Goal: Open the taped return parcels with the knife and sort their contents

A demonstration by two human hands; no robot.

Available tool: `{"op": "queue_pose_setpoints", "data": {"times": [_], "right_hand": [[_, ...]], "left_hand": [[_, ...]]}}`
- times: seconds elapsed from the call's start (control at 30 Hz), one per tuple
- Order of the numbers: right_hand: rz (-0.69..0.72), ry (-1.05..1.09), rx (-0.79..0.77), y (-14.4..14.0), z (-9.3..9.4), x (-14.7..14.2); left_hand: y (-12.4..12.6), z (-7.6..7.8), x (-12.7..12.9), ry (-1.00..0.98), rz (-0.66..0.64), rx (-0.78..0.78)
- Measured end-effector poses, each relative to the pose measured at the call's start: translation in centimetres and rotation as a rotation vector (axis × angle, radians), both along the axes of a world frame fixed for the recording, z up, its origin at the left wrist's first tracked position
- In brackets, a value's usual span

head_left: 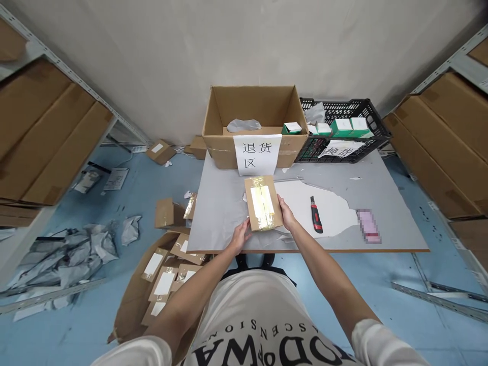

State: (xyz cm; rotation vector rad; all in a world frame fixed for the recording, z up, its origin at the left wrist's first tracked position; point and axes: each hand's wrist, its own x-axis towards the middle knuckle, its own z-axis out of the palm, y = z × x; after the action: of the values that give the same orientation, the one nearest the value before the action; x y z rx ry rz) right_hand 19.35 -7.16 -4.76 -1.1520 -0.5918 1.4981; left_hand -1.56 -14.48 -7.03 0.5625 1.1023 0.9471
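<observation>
Parcel (263, 201) sits over the near half of the table (217, 203), left of centre, just in front of the big carton (221, 147); can't tell if it rests flat or is lifted a bit. White label (262, 208) up, shiny tape across it. Right hand (286, 213) grips its right side, fingers partly hidden behind the edge. Left hand (240, 236) is at the near left corner, fingers loosely bent; can't tell how firmly they press. Right of the parcel: cutter (316, 214), black and red, lying on white sheet (333, 203); pink item (368, 226) at the sheet's right end, pixelated. Big carton has a paper sign (257, 155) on its front, grey plastic (244, 125) and a green box (292, 128) inside. Black crate (377, 127) stands beside it, green-and-white boxes (342, 128) in it, another sign (341, 148) on its front. Floor, left: open carton (131, 300) of labelled parcels (163, 283), grey bags (76, 259) farther left. Large cartons (49, 137) on shelving both sides.
</observation>
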Motion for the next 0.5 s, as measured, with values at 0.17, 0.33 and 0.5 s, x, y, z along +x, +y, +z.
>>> {"op": "queue_pose_setpoints", "data": {"times": [0.17,0.33,0.5], "right_hand": [[0.014,-0.037,0.014,-0.8,-1.2,-0.2],[0.007,-0.059,0.008,-0.7,-1.7,-0.1],[-0.146,-0.214,-0.023,-3.3,-1.6,0.5]], "left_hand": [[1.0,0.3,-0.4,0.08,0.026,0.0],[1.1,-0.4,-0.8,0.12,-0.048,0.019],[5.8,-0.9,-2.3,0.389,-0.063,0.15]]}}
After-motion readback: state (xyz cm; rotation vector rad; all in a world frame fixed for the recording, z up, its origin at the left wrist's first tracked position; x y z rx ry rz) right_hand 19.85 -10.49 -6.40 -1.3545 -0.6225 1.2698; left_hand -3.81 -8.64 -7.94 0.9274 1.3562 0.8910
